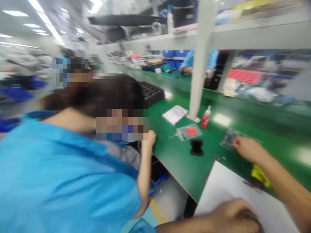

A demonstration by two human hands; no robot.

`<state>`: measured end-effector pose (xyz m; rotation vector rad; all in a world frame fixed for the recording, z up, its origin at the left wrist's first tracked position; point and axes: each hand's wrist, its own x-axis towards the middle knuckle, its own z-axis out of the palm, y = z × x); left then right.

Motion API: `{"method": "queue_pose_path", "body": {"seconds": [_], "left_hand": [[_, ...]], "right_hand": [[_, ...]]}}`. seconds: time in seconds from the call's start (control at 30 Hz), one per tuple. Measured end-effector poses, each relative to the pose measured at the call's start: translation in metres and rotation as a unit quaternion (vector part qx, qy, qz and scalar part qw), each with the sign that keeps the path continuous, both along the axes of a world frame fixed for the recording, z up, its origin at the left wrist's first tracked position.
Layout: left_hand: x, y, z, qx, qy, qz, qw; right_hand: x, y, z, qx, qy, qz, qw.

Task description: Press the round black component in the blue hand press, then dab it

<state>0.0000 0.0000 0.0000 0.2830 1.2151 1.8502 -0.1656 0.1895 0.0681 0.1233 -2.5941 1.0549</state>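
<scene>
Curling around a dark object [253, 218], the left hand [232, 213] was low over a white sheet [218, 184] on the green table [176, 153]. The right hand [244, 148] lay at a clear bag of small dark parts [227, 139], fingers bunched together; blur hid whether they pinched anything. Beside that forearm sat a yellow item [261, 176]. Farther left were a black piece [196, 147], a red-labelled bag [191, 131] and a red bottle [205, 119] near the white post [198, 71], while a co-worker in blue [73, 174] leaned alongside
</scene>
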Motion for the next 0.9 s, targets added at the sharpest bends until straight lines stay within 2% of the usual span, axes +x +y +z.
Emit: {"method": "queue_pose_path", "body": {"seconds": [0.07,0.17,0.27,0.33,0.43,0.53,0.63,0.77,0.9], "left_hand": [[0.000,0.008,-0.011,0.004,-0.026,-0.033,0.999],[0.000,0.007,-0.013,0.008,-0.024,-0.049,0.998],[0.000,0.002,-0.007,0.012,-0.016,-0.052,0.998],[-0.001,0.000,-0.003,0.008,-0.014,-0.046,0.999],[-0.002,-0.002,0.002,0.004,-0.009,-0.040,0.999],[-0.004,-0.003,0.006,0.001,0.001,-0.043,0.999],[-0.006,-0.005,0.011,-0.003,0.018,-0.048,0.999],[-0.006,-0.007,0.019,-0.010,0.041,-0.050,0.998],[0.001,-0.015,0.030,-0.017,0.052,-0.056,0.997]], "right_hand": [[0.008,0.019,-0.006,0.036,-0.098,-0.046,0.993],[0.005,0.024,-0.011,0.042,-0.175,-0.069,0.981],[0.004,0.017,-0.008,0.011,-0.202,-0.067,0.977],[0.013,0.014,-0.001,-0.039,-0.197,-0.065,0.977],[0.048,0.008,0.015,-0.158,-0.175,-0.041,0.971],[0.098,-0.003,0.031,-0.278,-0.150,-0.012,0.949],[0.138,-0.014,0.035,-0.351,-0.117,-0.013,0.929],[0.166,-0.015,0.024,-0.368,-0.076,-0.055,0.925],[0.195,-0.006,0.005,-0.323,-0.090,-0.100,0.937]]}}
